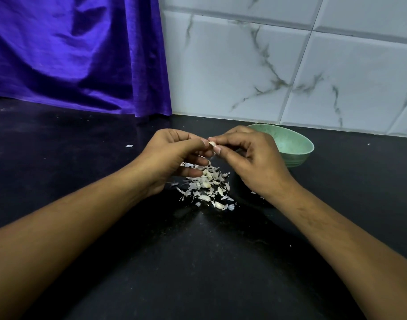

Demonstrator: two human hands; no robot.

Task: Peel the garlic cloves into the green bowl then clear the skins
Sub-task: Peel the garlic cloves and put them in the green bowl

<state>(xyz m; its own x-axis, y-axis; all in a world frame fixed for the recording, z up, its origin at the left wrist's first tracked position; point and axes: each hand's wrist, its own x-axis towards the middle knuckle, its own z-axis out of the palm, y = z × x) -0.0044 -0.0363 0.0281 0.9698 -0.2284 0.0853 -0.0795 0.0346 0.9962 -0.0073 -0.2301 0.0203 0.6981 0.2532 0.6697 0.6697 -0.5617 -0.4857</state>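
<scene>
A small pale garlic clove (212, 144) is pinched between the fingertips of my left hand (174, 155) and my right hand (251, 158), held above the counter. Below the hands lies a pile of white garlic skins and several cloves (207, 185) on the black counter. The green bowl (295, 146) stands just behind and to the right of my right hand, partly hidden by it; its inside shows no contents from here.
The black counter (198, 262) runs to a white marble-tiled wall (290, 65) at the back. A purple cloth (77, 54) hangs at the back left. Stray skin bits lie at the left (129, 145) and under my right wrist (255, 194).
</scene>
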